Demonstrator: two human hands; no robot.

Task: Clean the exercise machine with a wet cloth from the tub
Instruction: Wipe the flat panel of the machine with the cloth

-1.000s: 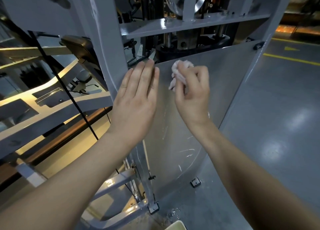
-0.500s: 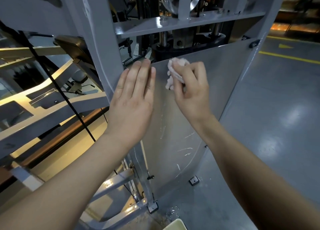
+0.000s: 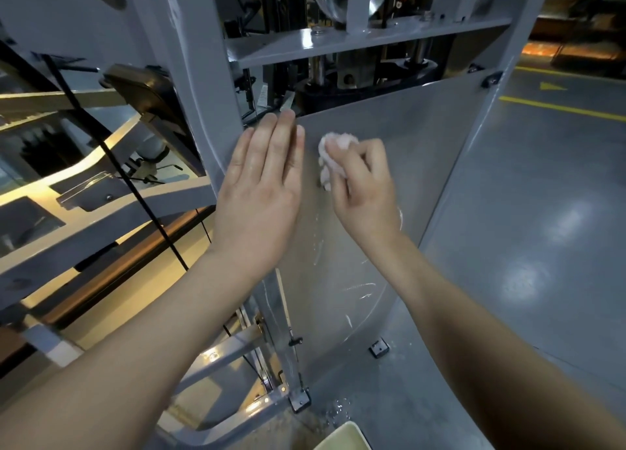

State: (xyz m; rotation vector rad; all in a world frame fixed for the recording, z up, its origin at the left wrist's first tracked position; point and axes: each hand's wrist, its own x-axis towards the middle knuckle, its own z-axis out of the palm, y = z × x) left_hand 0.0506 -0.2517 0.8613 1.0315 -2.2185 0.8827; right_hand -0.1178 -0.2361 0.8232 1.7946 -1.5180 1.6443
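Observation:
A grey exercise machine stands before me, with a clear shield panel (image 3: 399, 151) covering its weight stack. My right hand (image 3: 364, 192) grips a bunched pale pink cloth (image 3: 333, 154) and presses it against the upper left part of the panel. My left hand (image 3: 261, 192) lies flat with straight fingers on the panel's left edge and the grey upright post (image 3: 203, 110). Wet streaks (image 3: 352, 290) show lower on the panel. A corner of the pale tub (image 3: 342, 437) peeks in at the bottom edge.
A grey crossbar (image 3: 355, 41) with bolts runs above the panel, with black weight parts behind it. A black cable (image 3: 135, 195) slants down on the left past other machine arms. Water drops (image 3: 337, 412) lie on the grey floor (image 3: 542, 212), which has yellow lines at the far right.
My right hand has slid the cloth a little down the panel from near its top edge. My left hand has kept its flat hold on the post edge.

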